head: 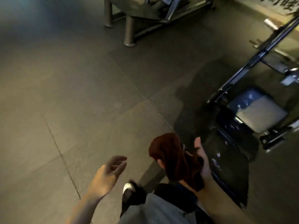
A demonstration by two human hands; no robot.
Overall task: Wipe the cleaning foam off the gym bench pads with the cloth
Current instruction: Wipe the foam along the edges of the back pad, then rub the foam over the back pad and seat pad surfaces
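The left hand point(107, 177) is held empty over the floor point(64, 94), fingers loosely spread. To its right, a dark red cloth point(174, 160) is draped over and gripped in the right hand point(200, 160). Just right of that hand, the foam-flecked bench pads point(226, 159) are seen.

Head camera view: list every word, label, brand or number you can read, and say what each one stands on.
No text can be read.
Large black brush-like characters on the pale wall panel: cropped and blurred, unreadable.
Small pale label on the dark metal bench frame: too blurred to read.
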